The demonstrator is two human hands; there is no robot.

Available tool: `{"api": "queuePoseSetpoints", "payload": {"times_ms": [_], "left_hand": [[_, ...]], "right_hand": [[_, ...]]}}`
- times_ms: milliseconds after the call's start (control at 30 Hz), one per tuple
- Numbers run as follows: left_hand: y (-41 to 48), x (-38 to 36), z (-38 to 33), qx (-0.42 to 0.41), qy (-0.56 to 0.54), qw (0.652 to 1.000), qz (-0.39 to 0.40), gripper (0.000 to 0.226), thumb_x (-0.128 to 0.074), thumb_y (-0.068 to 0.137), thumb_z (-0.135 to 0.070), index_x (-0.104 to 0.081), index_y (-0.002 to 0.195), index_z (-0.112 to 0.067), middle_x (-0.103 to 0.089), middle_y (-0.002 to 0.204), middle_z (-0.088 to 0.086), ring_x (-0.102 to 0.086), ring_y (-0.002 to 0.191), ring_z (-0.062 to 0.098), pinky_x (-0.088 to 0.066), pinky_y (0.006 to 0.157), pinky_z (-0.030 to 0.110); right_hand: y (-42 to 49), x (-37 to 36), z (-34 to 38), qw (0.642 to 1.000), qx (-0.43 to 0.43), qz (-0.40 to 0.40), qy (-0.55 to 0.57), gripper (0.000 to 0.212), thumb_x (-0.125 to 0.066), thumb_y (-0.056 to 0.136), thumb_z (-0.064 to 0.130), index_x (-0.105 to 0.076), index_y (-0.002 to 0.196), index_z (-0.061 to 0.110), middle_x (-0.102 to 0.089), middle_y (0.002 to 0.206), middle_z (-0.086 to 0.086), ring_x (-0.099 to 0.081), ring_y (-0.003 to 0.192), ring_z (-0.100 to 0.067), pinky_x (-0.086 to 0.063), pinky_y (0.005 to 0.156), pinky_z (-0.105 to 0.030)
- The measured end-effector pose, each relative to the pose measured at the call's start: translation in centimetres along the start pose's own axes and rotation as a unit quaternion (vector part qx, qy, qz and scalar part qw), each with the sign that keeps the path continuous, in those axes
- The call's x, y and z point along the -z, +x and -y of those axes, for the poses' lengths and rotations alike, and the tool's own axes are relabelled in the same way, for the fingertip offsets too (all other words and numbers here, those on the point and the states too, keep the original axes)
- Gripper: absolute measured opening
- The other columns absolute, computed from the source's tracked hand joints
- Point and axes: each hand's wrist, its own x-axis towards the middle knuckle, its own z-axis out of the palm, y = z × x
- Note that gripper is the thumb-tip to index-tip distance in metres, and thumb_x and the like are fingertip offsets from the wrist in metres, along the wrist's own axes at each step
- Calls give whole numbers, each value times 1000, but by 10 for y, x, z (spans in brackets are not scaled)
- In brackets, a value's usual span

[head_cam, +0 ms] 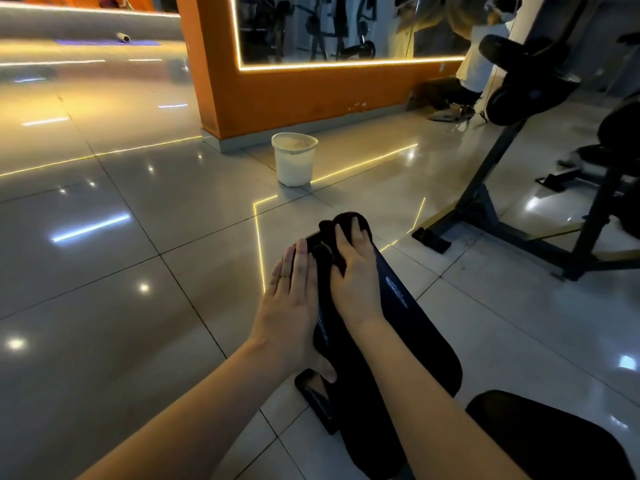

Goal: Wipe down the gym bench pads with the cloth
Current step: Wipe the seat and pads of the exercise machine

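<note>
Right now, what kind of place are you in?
Probably a gym: a padded bench with a cloth on it, a black machine frame on the right, and a big lit mirror reflecting more machines.

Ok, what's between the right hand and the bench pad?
The cloth, bunched under the right hand on top of the pad; the head view shows it.
</note>
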Motion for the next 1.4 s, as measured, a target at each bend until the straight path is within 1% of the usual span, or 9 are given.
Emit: {"api": "queuePoseSetpoints", "payload": {"times_ms": [133,233,467,733,867,1000,1133,1233,1400], "left_hand": [[-1,-2,1,4,2,999,-32,152,-66,63,-78,38,135,6,50,141,25,39,137,38,16,119,43],[-1,-10,2,5,-11,997,-79,124,-58,85,-56,37,137,5,52,140,25,37,138,38,16,118,42],[1,-4,-1,9,-11,1000,-26,163,-67,53,-85,48,124,6,56,134,26,46,130,37,23,114,40],[-18,-12,-1,55,-66,995,-45,156,-65,58,-82,50,125,-1,43,146,16,38,136,32,18,116,51],[-11,-9,28,-42,-16,987,-157,133,-49,56,-84,-10,150,1,-12,160,21,-6,147,36,-11,115,60],[7,14,49,-133,-93,981,-109,120,-77,71,-55,-7,154,-6,-1,162,7,7,147,18,12,115,37],[10,17,55,-130,-163,972,-109,122,-84,65,-47,-11,155,-8,-12,163,5,-1,150,16,11,116,33],[10,23,54,-123,-216,964,-91,123,-89,61,-42,-16,154,-10,-25,159,2,-16,148,19,-3,123,41],[13,31,51,-110,-304,944,-66,111,-92,61,-23,-26,149,-9,-38,146,3,-35,131,14,-32,108,16]], "right_hand": [[-56,-9,-3,1000,5,-3,9,65,-47,95,3,-19,150,22,5,157,14,14,143,-2,12,105,-4],[-84,-14,-2,1000,3,6,1,72,-49,93,-2,-7,145,27,12,151,21,19,141,2,15,103,-1],[-1,-7,14,999,-13,8,-30,58,-46,97,6,-25,150,18,-3,160,4,6,147,-17,4,110,-21],[-53,-4,4,998,48,36,-1,69,-48,92,-2,-19,150,22,9,156,14,12,146,-9,12,107,-9],[-109,-6,-13,995,62,74,-7,82,-54,89,-6,-9,145,35,16,153,23,23,140,4,17,101,-1],[-96,-5,-8,996,44,72,-5,74,-51,93,-3,-16,148,32,13,154,22,23,140,3,18,102,-5],[-37,-5,9,998,19,49,-28,67,-49,94,0,-21,150,23,3,159,9,13,146,-13,5,117,-31],[-17,-7,15,998,6,49,-25,64,-48,95,1,-23,150,22,-2,161,4,8,147,-18,-5,121,-42],[-55,-6,5,998,27,62,-14,71,-51,94,2,-16,151,25,13,155,14,17,143,-10,-2,121,-40]]}}
